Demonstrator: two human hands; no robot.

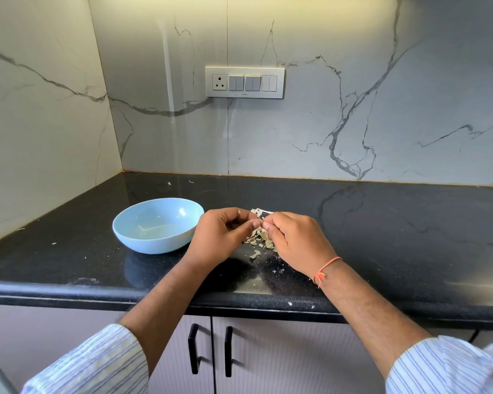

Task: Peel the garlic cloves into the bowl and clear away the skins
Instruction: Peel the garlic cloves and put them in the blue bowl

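A light blue bowl (157, 224) stands on the black counter, left of my hands; I see no cloves in it. My left hand (221, 237) and my right hand (292, 240) meet fingertip to fingertip above the counter and pinch a small garlic clove (261, 223) between them; the clove is mostly hidden by the fingers. A strip of white skin (264, 212) sticks out above the fingers. Below the hands a pile of pale garlic skins (259, 241) lies on the counter.
The black counter (382, 223) runs into a corner of marble walls at the back and left. A switch panel (244, 82) is on the back wall. Skin flecks (169, 183) lie scattered about. Cabinet doors with black handles (193, 348) are below the front edge.
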